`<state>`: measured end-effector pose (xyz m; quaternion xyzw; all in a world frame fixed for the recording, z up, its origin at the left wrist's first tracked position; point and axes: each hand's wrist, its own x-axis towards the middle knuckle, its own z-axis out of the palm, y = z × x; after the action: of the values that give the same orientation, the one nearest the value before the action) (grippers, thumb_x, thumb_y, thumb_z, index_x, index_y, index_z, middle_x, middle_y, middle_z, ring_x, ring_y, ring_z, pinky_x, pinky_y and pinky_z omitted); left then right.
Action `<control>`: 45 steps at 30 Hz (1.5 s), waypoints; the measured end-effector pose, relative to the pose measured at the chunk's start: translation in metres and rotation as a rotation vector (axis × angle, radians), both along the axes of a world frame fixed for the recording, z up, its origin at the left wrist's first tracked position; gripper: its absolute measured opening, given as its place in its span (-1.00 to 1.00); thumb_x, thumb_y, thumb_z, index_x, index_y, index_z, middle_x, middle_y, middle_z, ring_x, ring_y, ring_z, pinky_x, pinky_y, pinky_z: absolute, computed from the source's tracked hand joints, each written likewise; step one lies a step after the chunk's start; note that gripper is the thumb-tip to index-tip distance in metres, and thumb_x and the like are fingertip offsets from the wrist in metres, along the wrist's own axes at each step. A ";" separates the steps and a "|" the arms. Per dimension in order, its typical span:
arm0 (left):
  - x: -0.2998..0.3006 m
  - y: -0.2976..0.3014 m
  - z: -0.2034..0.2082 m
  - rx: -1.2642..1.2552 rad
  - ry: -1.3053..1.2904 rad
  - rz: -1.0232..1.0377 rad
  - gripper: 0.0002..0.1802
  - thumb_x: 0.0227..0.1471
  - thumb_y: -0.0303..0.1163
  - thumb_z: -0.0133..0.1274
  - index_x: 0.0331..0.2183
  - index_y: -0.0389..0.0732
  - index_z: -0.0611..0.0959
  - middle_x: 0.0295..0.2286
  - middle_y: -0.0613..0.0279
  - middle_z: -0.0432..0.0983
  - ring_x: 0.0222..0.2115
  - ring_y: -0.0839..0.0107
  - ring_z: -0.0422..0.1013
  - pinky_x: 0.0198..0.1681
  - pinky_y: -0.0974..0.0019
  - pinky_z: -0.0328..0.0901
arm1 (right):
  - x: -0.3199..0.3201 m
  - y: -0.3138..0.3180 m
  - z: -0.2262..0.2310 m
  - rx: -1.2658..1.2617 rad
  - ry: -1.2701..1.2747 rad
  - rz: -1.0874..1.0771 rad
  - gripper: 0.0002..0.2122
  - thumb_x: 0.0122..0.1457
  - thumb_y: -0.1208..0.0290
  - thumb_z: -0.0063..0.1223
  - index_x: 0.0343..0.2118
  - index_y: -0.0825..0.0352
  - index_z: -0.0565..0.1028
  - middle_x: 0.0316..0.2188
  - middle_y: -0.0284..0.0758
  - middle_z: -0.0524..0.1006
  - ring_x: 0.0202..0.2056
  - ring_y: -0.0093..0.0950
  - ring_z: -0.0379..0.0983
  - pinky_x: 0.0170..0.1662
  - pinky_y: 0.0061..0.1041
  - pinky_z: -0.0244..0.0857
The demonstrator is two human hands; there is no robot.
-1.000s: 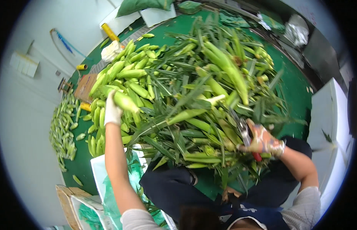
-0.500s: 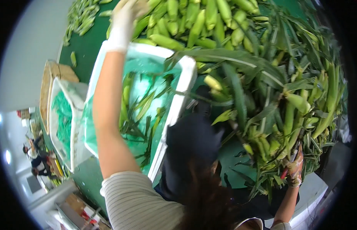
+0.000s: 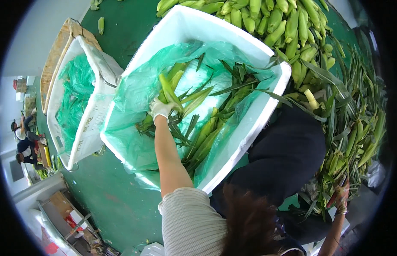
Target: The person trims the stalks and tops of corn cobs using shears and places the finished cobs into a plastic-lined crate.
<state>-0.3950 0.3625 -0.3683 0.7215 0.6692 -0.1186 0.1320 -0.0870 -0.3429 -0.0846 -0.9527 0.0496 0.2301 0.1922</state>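
Observation:
My left hand (image 3: pixel 161 108), in a white glove, reaches into a white foam box (image 3: pixel 267 109) lined with thin green plastic film (image 3: pixel 143 81). Its fingers are closed round a green-husked ear of corn (image 3: pixel 167 88). More husked corn (image 3: pixel 207 134) and loose leaf strips lie in the box, along its near right side. Off to the far right, my right hand (image 3: pixel 341 194) is closed on a red-handled tool (image 3: pixel 331 200) beside a heap of corn leaves and stalks (image 3: pixel 356 141). Most of the tool is hidden, so its kind cannot be made out.
A large pile of husked corn (image 3: pixel 288 25) lies on the green floor (image 3: pixel 117 200) beyond the box. Left of it stands a second white box (image 3: pixel 89 128) with green film, against a wooden crate (image 3: pixel 57 64). Two people (image 3: pixel 25 141) work at the far left.
My left hand has come from the corn pile down into the box, with an ear of corn in it. My view has shifted, showing more of the box. The right hand stays by the leaves.

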 end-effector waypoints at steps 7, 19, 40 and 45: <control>-0.017 -0.017 0.030 0.144 0.052 -0.320 -0.29 -0.39 -0.07 0.29 -0.16 -0.23 0.49 -0.19 0.11 0.40 -0.11 0.18 0.33 -0.05 0.22 0.26 | -0.025 0.050 0.012 0.076 -0.104 0.001 -0.31 -0.14 0.52 0.07 0.14 0.47 0.12 -0.17 -0.21 0.44 -0.25 -0.39 0.36 -0.19 -0.50 0.28; 0.299 -0.192 0.371 0.554 -1.030 -1.171 -0.44 -0.35 -0.30 0.26 -0.22 -0.22 0.45 -0.38 0.07 0.45 -0.35 0.11 0.42 -0.30 0.17 0.32 | -0.041 0.110 0.090 0.146 -0.370 0.280 -0.30 -0.31 0.22 0.32 -0.10 0.41 0.20 -0.29 -0.04 0.45 -0.24 -0.13 0.41 -0.16 -0.26 0.30; 0.438 -0.498 0.394 0.012 -0.812 -2.086 0.09 -0.63 -0.12 0.46 -0.04 -0.33 0.26 -0.19 -0.12 0.34 -0.18 0.01 0.34 -0.11 0.19 0.29 | 0.017 -0.044 0.071 0.498 -0.302 0.030 -0.34 -0.19 0.03 0.26 -0.26 0.49 0.18 -0.42 -0.01 0.44 -0.37 -0.24 0.42 -0.32 -0.32 0.30; 0.436 -0.493 0.413 -0.057 -0.752 -2.172 0.16 -0.68 0.01 0.44 -0.03 -0.35 0.27 -0.18 -0.15 0.32 -0.13 0.00 0.30 -0.06 0.18 0.25 | 0.024 -0.052 0.073 0.563 -0.358 0.143 -0.34 -0.19 0.04 0.25 -0.23 0.48 0.18 -0.38 -0.06 0.43 -0.33 -0.30 0.40 -0.28 -0.34 0.29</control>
<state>0.0405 -0.1302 0.0452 0.9044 -0.3904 0.0379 0.1681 -0.0627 -0.3949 -0.0117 -0.8885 -0.1171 0.0769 0.4369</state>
